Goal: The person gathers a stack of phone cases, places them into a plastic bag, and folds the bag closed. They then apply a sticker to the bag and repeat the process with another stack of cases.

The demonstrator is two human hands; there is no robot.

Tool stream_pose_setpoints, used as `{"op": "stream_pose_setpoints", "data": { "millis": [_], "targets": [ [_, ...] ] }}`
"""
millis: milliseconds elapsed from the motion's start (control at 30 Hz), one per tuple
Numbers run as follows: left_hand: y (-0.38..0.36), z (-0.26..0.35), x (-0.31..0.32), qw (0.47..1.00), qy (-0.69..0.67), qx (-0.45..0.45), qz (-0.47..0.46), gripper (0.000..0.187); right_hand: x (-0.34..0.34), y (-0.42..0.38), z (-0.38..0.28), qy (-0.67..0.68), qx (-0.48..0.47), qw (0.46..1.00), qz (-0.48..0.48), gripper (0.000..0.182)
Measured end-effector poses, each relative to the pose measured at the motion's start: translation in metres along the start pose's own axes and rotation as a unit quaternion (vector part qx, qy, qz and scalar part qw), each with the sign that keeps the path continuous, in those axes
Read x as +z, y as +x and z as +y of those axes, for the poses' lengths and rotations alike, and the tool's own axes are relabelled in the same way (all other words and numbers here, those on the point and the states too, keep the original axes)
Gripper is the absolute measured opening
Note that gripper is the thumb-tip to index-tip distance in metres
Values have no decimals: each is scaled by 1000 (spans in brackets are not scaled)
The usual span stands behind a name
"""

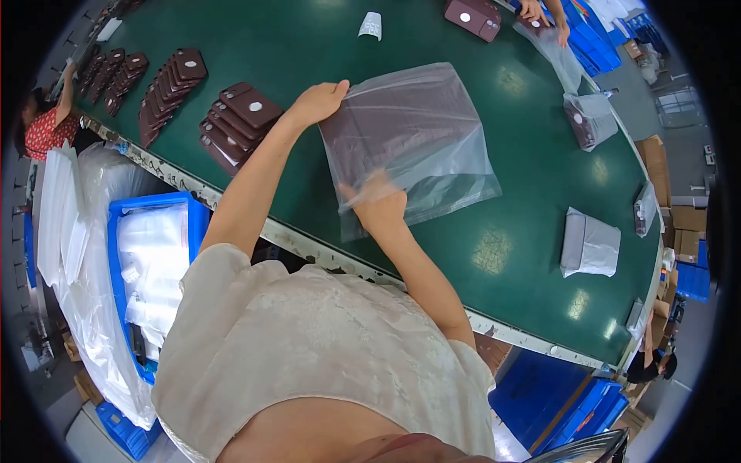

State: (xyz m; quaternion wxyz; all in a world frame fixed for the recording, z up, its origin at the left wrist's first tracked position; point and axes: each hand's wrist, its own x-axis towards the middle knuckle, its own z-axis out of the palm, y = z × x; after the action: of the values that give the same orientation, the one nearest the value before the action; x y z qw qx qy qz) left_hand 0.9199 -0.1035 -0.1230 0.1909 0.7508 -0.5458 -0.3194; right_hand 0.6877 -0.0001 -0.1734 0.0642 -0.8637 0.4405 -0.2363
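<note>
A clear plastic bag (463, 166) lies on the green table in front of me, with a stack of dark brown pieces (409, 116) inside it. My left hand (320, 104) grips the bag's upper left corner, its thumb and fingers closed on the film. At the bag's near edge is my right hand (382, 207), its fingers blurred by motion and partly behind the loose film. Left of the bag, dark brown phone cases (251, 108) with white round stickers lie in a fanned stack.
More brown case stacks (174, 85) run along the left. A white paper piece (370, 26) and cases (472, 17) lie at the far side. Wrapped packs (590, 243) sit on the right. Another person's hands (540, 14) handle a bag at top right. A blue crate (116, 231) stands below left.
</note>
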Motion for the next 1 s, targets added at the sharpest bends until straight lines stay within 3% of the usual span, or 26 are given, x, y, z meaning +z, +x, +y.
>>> {"op": "stream_pose_setpoints", "data": {
  "millis": [67,167,233,300,333,367,467,500,600,633,733,767,867,933,1000],
  "targets": [
    [-4,-6,5,999,33,12,-30,58,2,4,-8,44,45,998,-29,57],
    [-7,-24,17,945,114,189,243,60,-8,14,-5,39,56,995,-80,46],
    [-68,2,10,930,37,166,326,54,-13,21,3,43,66,993,-93,42],
    [-143,27,10,980,28,15,198,44,-20,18,27,183,-62,977,-89,27],
    [-170,27,28,978,69,32,193,40,-19,16,33,250,-124,956,-88,21],
    [-186,23,47,975,108,47,188,37,-11,14,35,250,-123,956,-91,21],
    [-188,8,73,985,80,71,132,28,22,16,43,340,-182,911,-146,20],
    [-186,1,79,985,80,72,138,28,23,19,42,339,-187,911,-145,20],
    [-176,-19,83,965,46,216,140,18,16,40,31,263,-125,944,-154,28],
    [-173,-22,77,965,46,218,142,18,16,44,23,261,-126,945,-152,28],
    [-164,-31,53,958,166,177,153,13,17,44,2,224,-162,961,6,34],
    [-164,-34,50,957,167,181,152,13,15,41,5,222,-159,962,9,34],
    [-162,-39,46,968,169,81,166,11,-3,10,32,236,-202,949,44,55],
    [-154,-27,56,968,124,76,206,14,-22,-3,50,60,-123,971,198,70],
    [-155,-18,66,959,42,57,275,22,-39,7,71,-88,36,968,232,69]
  ]
}}
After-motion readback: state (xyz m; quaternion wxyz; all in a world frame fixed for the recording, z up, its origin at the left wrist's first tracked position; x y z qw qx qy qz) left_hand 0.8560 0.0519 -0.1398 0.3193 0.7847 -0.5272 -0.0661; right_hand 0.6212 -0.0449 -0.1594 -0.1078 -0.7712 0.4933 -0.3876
